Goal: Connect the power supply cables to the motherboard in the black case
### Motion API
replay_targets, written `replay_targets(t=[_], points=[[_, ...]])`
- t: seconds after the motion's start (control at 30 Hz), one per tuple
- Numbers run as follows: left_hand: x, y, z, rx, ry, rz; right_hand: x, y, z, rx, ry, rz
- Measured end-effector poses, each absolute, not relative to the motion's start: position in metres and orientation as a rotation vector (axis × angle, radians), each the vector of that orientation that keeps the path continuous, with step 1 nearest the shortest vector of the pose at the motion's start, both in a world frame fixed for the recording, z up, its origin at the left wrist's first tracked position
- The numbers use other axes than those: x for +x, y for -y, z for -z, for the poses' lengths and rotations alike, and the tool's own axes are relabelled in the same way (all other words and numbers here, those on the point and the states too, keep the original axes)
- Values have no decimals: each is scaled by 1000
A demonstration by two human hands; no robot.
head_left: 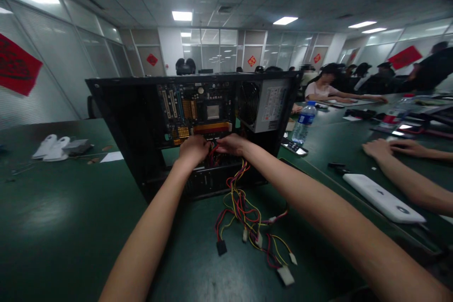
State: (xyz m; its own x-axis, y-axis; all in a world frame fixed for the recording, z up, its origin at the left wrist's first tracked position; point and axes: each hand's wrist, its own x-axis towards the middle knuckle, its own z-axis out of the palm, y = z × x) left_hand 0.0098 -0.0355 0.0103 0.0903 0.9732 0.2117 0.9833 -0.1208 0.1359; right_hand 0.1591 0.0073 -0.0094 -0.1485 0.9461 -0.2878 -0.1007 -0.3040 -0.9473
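Observation:
A black computer case (116, 118) stands with its open side toward me. Inside it are a motherboard (193, 108) with a bare square chip, and a grey power supply (272, 104) at upper right. My left hand (194, 148) is closed at the board's lower edge, its fingertips pinching at a red power cable (213, 155). From the right, my right hand (231, 145) grips the same cable, fingers curled. The exact grip and the cable's end are hidden behind the fingers. Loose red, yellow and black wires (244, 210) with white and black connectors spill out onto the table below.
On the green table (71, 203), white objects (53, 147) and a grey block (78, 146) lie at left. At right are a water bottle (305, 122), a phone (296, 147), a white power bank (384, 197) and another person's hands (384, 148). Other people sit farther back.

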Motion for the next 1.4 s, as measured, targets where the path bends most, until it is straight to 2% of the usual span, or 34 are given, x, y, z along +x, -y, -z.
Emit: replay_targets(t=[0.3, 0.83, 1.27, 1.4], points=[[28, 32, -26, -2210, 2059, 294, 157, -1, 9, -1363, 1284, -1385], [25, 28, -19, -2264, 2070, 263, 175, -14, 25, -1546, 1905, -705], [22, 30, -10, -2213, 2075, 343, 163, 7, 13, -1623, 2008, -291], [21, 31, -7, -2206, 2084, 369, 152, 46, -17, -1479, 2110, -164]])
